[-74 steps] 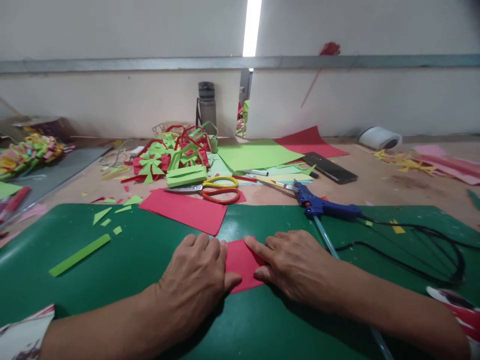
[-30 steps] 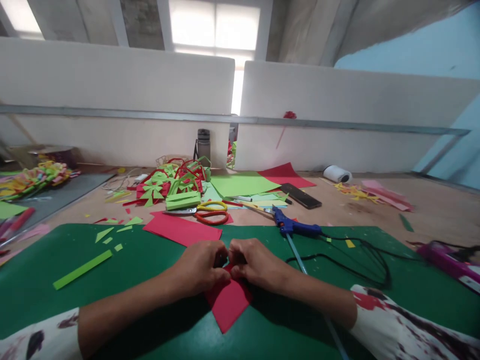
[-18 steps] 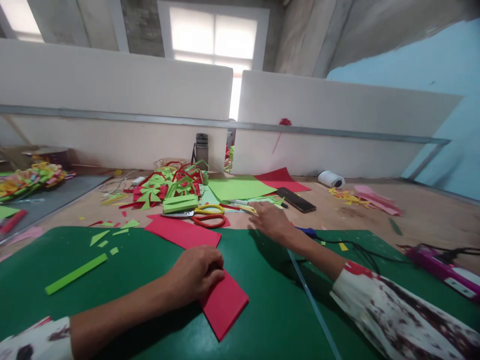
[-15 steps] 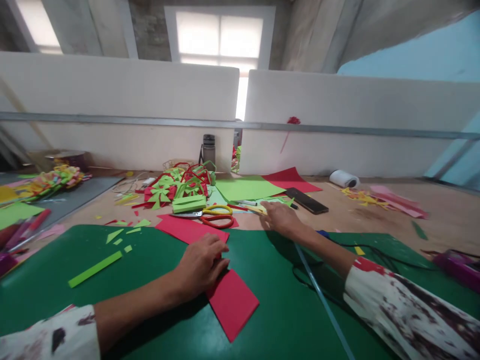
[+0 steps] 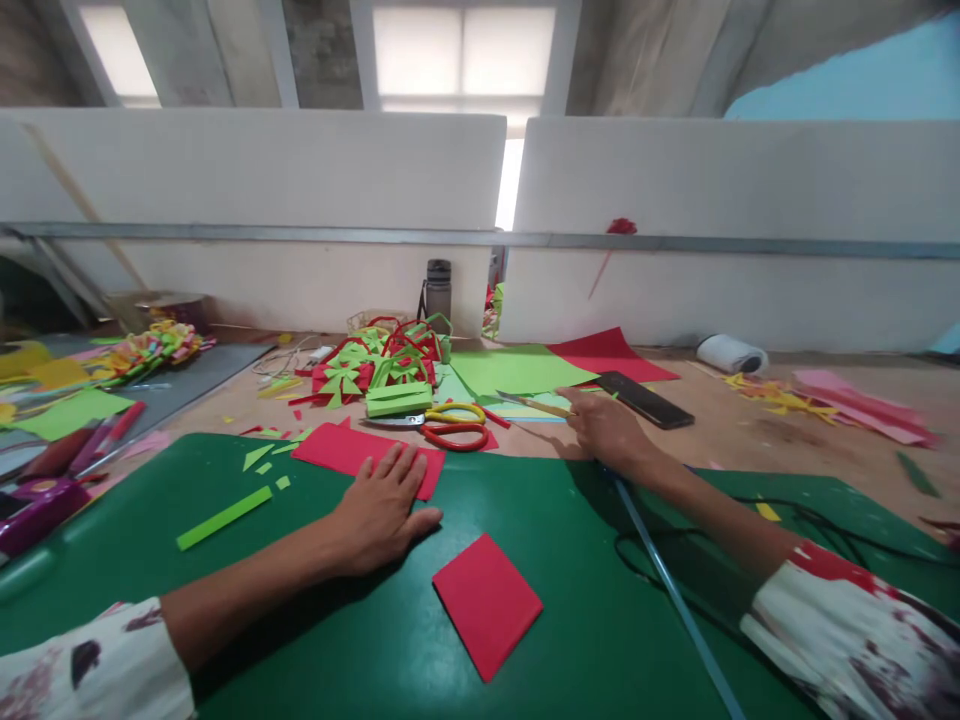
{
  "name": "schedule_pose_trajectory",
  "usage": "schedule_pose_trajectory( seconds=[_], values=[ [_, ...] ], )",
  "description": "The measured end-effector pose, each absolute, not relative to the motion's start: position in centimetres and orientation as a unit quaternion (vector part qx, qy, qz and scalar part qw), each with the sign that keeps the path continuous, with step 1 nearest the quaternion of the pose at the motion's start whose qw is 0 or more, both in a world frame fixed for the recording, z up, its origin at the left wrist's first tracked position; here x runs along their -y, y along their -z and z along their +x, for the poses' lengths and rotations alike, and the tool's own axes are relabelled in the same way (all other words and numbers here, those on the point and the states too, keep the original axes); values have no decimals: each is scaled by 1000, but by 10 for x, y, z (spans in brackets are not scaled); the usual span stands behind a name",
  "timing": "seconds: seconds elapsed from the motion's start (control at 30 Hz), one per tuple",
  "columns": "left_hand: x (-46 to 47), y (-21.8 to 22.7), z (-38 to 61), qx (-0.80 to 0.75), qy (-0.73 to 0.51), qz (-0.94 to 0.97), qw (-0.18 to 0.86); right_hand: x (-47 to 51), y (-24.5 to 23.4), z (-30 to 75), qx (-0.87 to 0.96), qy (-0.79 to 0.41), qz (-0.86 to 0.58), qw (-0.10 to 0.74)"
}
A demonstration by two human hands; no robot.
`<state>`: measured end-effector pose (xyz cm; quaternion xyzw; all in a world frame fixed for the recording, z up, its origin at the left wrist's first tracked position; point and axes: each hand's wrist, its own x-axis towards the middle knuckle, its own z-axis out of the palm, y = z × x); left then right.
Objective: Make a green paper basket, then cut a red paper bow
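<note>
My left hand (image 5: 382,510) lies flat with its fingers stretched out, the fingertips resting on a red paper strip (image 5: 330,448). Close to its thumb, a folded red paper square (image 5: 487,605) sits by itself on the green mat (image 5: 360,640). Farther off, my right hand (image 5: 604,425) pinches a slim pointed tool (image 5: 551,406) with a yellowish handle; its exact kind is unclear. Scissors (image 5: 454,435) with red and yellow handles lie between the hands, beside a green paper stack (image 5: 397,400). A black phone (image 5: 646,400) is just beyond my right hand.
Red and green paper bows (image 5: 375,360) are heaped at the back, before a bottle (image 5: 438,290). Green scraps and a green strip (image 5: 225,518) lie on the left. A glue gun (image 5: 41,505) is at the left edge; a blue strip (image 5: 675,590) crosses the right side.
My left hand has let go of the folded red square and moved forward-left, flattening onto the red strip. My right hand now has the pointed tool lifted, its tip showing. The view has turned slightly left.
</note>
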<state>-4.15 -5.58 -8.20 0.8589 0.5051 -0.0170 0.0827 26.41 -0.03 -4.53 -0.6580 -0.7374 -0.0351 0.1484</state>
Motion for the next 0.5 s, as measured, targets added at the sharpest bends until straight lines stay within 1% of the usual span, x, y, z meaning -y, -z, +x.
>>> schedule_pose_trajectory(
  seconds=[0.1,0.23,0.3,0.33,0.4,0.5],
  values=[
    [38,84,-65,-515,8,855,57,13,35,269,736,-18,-648,197],
    [26,80,-79,-515,-11,856,33,40,33,269,738,-150,-615,233],
    [38,74,-70,-518,-79,851,-42,54,37,267,734,-209,-600,240],
    [49,71,-63,-495,-99,862,-44,60,39,265,727,-243,-594,245],
    [76,67,-45,-415,-108,903,2,69,44,261,699,-324,-581,261],
    [114,68,-22,-305,-56,946,95,77,48,255,664,-400,-568,277]
  ],
)
